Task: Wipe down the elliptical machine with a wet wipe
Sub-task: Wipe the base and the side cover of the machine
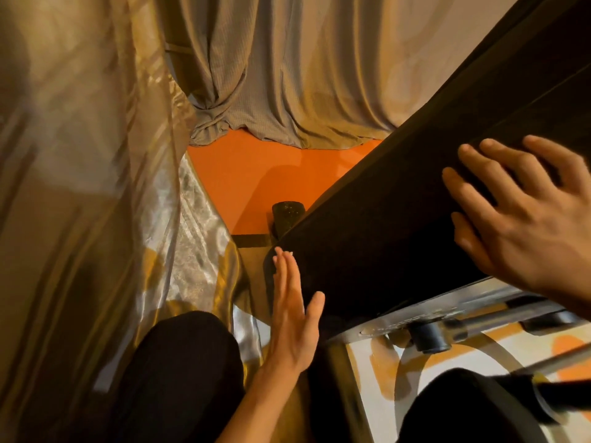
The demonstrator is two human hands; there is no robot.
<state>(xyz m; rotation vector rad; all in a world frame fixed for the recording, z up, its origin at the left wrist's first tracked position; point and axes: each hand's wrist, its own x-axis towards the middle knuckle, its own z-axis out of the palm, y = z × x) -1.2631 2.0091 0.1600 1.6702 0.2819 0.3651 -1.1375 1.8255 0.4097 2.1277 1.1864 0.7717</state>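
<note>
Nearest the camera, the person's two knees in black trousers [179, 362] are framing a white and orange patterned floor mat [377, 359]. The left hand [295, 314] is lying flat, its fingers [283, 270] straight and together, pressing against the lower end of the elliptical machine's large black slanted housing [383, 219]. Below the housing, a silver metal rail [399, 319] is carrying a short black cylindrical roller [430, 338]. The right hand [524, 225] is resting on top of the housing, fingers spread and gripping nothing that shows. Whether a wet wipe is lying under either palm cannot be told. A sheer golden curtain [80, 187] is hanging close on the left, crowding the gap beside the machine. Further off, a black speckled cylindrical end cap [287, 215] is sitting on the orange floor [271, 174], just beside the housing. A grey-beige ribbed drape [287, 75] is pooling on the floor behind.
</note>
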